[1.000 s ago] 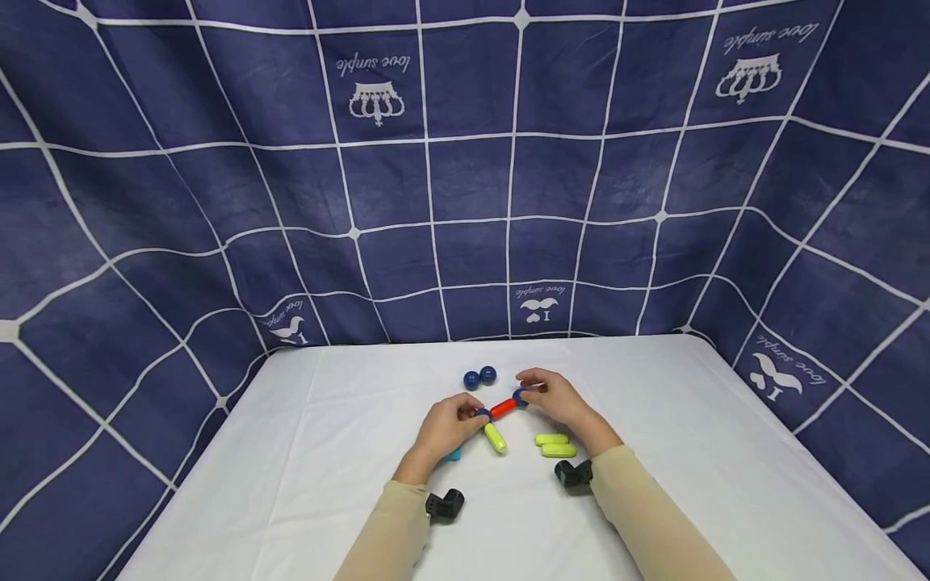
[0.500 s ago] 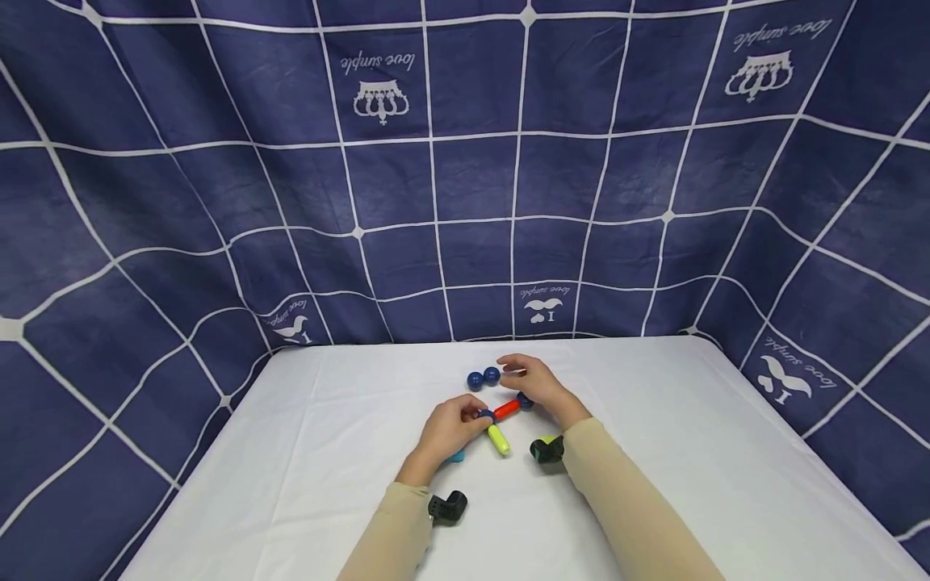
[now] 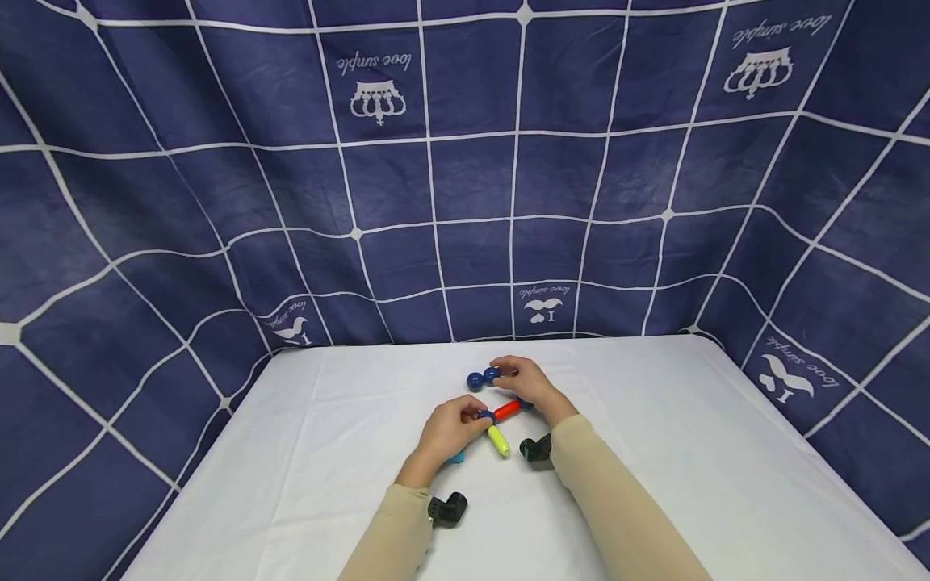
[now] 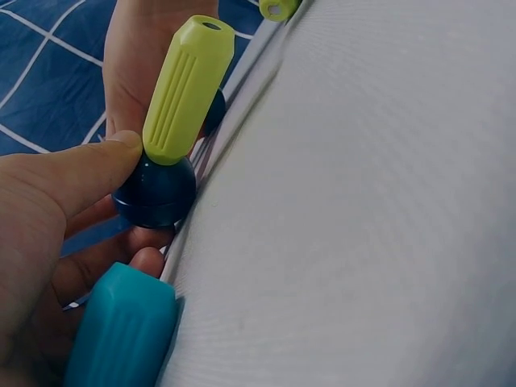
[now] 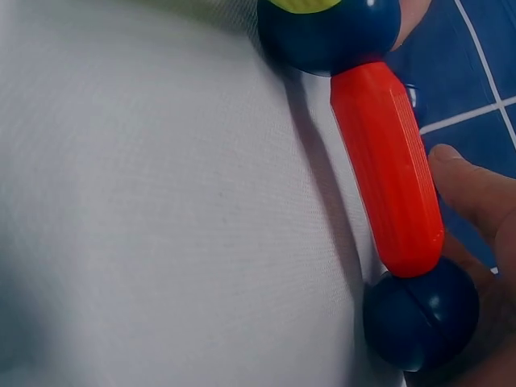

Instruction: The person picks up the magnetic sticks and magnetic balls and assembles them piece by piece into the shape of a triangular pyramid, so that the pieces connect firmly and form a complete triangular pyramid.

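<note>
My left hand (image 3: 445,428) pinches a blue ball (image 4: 157,193) between thumb and fingers. A yellow-green stick (image 4: 189,93) and a red stick (image 5: 387,169) are joined to that ball. At the red stick's far end sits a second blue ball (image 5: 421,314), partly under my right hand in the head view. Farther back, my right hand (image 3: 529,382) has thumb and fingers around a loose blue ball (image 3: 491,374) on the white table. Beside it lies another loose blue ball (image 3: 475,381). A light-blue stick (image 4: 121,330) lies by my left fingers, mostly hidden in the head view.
The end of another yellow-green stick (image 4: 278,8) shows at the top of the left wrist view. Black wrist cameras (image 3: 448,509) sit on both sleeves. A dark blue checked curtain (image 3: 465,177) stands behind the white tabletop (image 3: 349,452).
My right hand has left the ball at the red stick's end and moved back and left to a loose blue ball. Its forearm now covers the yellow-green sticks. The left hand stays put.
</note>
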Demonstrator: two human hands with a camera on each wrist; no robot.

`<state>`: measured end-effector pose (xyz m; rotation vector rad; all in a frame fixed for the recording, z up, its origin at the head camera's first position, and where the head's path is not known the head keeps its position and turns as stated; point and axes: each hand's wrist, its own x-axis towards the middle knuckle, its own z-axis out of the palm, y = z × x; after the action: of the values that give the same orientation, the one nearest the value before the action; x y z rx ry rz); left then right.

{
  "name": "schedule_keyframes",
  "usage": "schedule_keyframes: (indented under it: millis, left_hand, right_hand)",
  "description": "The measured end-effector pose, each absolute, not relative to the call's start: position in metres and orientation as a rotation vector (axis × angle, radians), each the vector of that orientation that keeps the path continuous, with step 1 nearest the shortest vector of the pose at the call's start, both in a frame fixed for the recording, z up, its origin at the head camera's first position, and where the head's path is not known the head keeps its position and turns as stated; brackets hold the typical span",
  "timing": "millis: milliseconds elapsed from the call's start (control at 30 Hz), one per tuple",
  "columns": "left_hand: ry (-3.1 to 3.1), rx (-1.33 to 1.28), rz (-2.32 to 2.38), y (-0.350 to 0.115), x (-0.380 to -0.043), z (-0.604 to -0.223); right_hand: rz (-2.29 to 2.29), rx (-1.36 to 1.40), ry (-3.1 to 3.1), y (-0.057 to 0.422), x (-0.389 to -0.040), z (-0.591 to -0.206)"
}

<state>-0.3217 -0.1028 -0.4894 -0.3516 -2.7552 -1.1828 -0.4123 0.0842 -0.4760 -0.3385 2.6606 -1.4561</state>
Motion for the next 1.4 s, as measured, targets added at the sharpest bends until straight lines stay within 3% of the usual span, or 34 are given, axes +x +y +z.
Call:
schedule_keyframes:
  millis: [733, 1400]
  left_hand:
    - [-2.762, -0.343, -1.171, -0.102, -0.322, -0.49]
    - [-2.782, -0.32, -1.17, -0.102, -0.321, -0.487]
  right_hand:
    - [-1.49, -0.306, 2.726, 0.091, -0.405, -0.473]
    - [-1.513, -0.567, 2.708, 0.136, -0.321, -0.454]
